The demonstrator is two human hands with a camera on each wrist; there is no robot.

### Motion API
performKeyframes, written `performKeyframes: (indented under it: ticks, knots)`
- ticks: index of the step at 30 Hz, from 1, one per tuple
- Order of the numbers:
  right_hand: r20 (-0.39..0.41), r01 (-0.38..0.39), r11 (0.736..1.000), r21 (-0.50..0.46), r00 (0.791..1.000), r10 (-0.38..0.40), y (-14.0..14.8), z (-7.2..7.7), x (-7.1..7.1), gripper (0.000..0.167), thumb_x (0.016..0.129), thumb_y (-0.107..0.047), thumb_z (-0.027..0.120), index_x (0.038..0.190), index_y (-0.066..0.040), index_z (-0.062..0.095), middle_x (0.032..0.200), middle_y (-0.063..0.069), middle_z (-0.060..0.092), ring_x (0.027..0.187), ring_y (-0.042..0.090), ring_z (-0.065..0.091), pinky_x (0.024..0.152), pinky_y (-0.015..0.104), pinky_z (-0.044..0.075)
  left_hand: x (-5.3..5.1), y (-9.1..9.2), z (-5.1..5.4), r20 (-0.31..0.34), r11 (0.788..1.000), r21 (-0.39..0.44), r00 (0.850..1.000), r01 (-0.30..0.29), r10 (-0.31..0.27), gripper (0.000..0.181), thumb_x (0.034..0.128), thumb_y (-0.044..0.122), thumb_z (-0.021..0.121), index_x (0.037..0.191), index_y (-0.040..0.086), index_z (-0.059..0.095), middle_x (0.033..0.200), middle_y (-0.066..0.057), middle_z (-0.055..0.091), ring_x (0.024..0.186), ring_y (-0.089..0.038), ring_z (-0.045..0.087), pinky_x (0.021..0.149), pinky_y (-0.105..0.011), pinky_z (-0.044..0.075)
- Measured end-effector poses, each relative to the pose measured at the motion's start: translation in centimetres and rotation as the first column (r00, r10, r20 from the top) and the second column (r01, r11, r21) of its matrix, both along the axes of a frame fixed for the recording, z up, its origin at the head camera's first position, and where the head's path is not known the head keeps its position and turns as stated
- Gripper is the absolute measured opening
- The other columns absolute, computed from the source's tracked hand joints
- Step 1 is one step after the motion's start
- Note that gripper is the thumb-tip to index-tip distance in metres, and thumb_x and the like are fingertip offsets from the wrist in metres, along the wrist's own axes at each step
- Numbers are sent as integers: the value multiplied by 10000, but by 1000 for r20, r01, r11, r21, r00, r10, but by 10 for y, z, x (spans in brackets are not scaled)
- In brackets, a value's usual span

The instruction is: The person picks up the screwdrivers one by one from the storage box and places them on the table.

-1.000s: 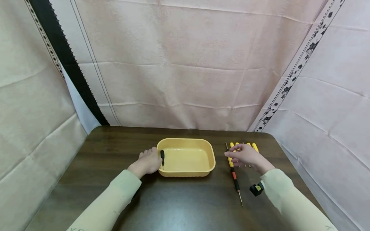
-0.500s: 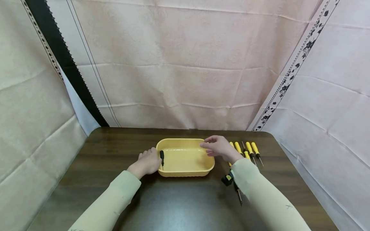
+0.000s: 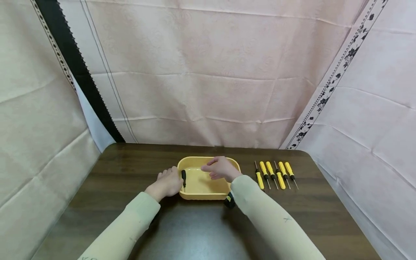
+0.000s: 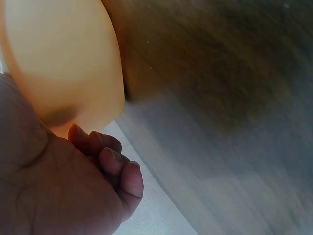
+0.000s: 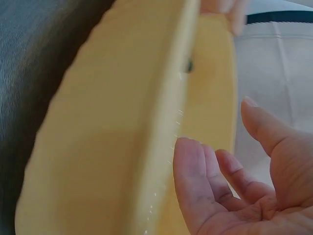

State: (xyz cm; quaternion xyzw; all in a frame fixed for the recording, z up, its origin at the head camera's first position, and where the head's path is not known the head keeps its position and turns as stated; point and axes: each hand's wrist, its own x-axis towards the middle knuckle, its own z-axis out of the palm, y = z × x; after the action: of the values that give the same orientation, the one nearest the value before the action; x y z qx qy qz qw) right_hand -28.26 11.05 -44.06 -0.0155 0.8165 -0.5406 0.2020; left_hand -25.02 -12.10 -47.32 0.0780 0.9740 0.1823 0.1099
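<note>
My left hand [image 3: 167, 183] grips the left end of a yellow plastic tray [image 3: 204, 196]; in the left wrist view its curled fingers [image 4: 132, 178] lie against the tray's outer wall. Inside the tray, along the left wall, rests a small black-handled screwdriver [image 3: 183, 177]. Over the tray's right half hovers my right hand [image 3: 222, 169]. In the right wrist view thumb and fingers [image 5: 188, 176] stand apart, holding nothing. A dark bit of the screwdriver [image 5: 189, 66] shows past the tray's rim there.
Several yellow-and-black screwdrivers [image 3: 270, 168] lie in a row right of the tray, some pointing away and some near. A small black device [image 3: 229, 200] sits on the right wrist. The brown table [image 3: 130, 162] ends at a pale cloth backdrop [image 3: 201, 90].
My right hand has moved left from above the screwdriver row to over the tray. Its sleeve now covers the red-and-black screwdriver seen before. The left hand stays on the tray.
</note>
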Motion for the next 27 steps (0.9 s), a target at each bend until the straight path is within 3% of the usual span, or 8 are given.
performKeyframes:
  ticks: [7,14,21,27]
  knots:
    - [-6,-4,998,59,1000,5,-34,-19,-3,337,802,-200,801,1014,-11,619,928,98,638,875,319,660,736,417,549,-1,-1,-2,0,1000,3,1000,-10,10,414,975,293,495,1218,-37,435,1003,-129,510,929,-297,455,881,-473,326]
    - [-26,-26,996,87,999,29,-60,-31,-6,202,804,-127,791,877,11,663,866,189,677,685,242,652,668,375,557,-3,-1,-4,-22,1000,8,1000,-10,10,379,968,297,516,1164,-20,454,962,-117,510,912,-294,467,873,-477,337]
    - [-50,-51,983,175,997,60,-73,-38,-12,235,799,-158,798,792,50,689,698,124,646,566,176,584,602,356,553,-2,1,-5,-52,1000,17,999,-10,11,322,971,288,500,1109,-2,471,919,-104,502,889,-293,469,835,-459,342]
    - [-74,-22,959,284,996,45,-84,-40,-18,257,766,-158,810,676,45,681,583,92,615,494,175,582,513,312,523,-1,1,-4,-46,1000,10,999,-10,10,309,974,289,470,1089,2,473,890,-93,486,868,-276,463,813,-447,343]
